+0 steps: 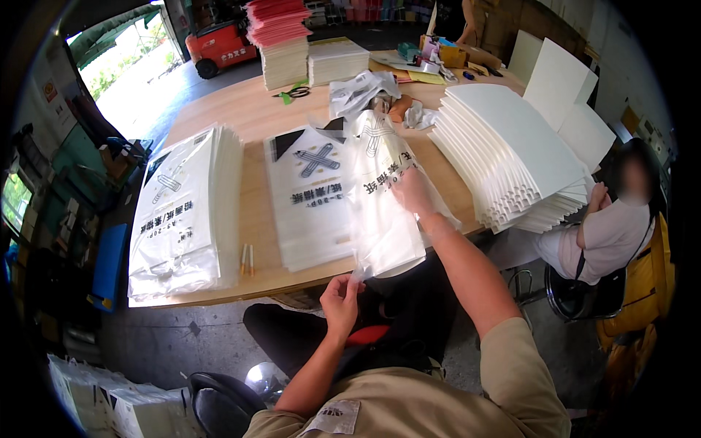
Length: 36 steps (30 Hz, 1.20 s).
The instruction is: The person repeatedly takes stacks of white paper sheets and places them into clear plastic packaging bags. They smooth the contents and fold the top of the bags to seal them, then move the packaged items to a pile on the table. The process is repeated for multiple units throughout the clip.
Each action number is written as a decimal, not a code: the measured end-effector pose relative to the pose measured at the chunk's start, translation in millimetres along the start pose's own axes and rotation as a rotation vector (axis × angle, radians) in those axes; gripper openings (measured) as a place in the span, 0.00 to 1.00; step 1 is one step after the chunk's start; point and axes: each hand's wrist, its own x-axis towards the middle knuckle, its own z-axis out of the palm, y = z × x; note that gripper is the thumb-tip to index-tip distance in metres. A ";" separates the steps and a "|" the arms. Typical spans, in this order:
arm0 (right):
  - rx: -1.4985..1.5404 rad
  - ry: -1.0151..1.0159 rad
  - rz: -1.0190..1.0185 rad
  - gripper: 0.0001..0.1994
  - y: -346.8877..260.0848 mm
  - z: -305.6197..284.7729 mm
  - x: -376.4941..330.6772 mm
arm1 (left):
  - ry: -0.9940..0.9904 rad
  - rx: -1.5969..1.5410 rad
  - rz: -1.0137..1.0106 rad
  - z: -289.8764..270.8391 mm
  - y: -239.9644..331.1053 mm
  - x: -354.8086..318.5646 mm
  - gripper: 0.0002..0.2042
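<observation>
While the left hand (pixel 340 298) pinches its lower corner between the fingers (pixel 353 281), a clear plastic bag (pixel 380 197) lies just right of centre frame, glossy, translucent, printed with dark characters and a grey crossed motif, its lower end hanging over the wooden desk (pixel 255 120) edge. Right hand (pixel 412 191): fingers spread flat on the bag's middle. Beside it, centre: flat stack of like bags (pixel 310 197). Centre left: taller bagged bundle (pixel 182 212). Upper right: fanned stack of white sheets (pixel 511 157). Right edge: seated person (pixel 613 226).
</observation>
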 end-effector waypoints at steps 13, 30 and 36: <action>0.160 -0.234 0.055 0.29 43.9 23.5 -6.8 | -0.033 0.176 -0.001 -1.3 19.5 -8.4 0.08; -0.555 -0.371 -0.466 0.40 9.7 20.1 -48.0 | -0.098 0.354 0.033 -16.1 9.9 -17.0 0.10; -0.235 -0.143 -0.509 0.36 9.1 24.3 -71.6 | -0.146 0.274 -0.118 -22.3 1.0 -15.0 0.10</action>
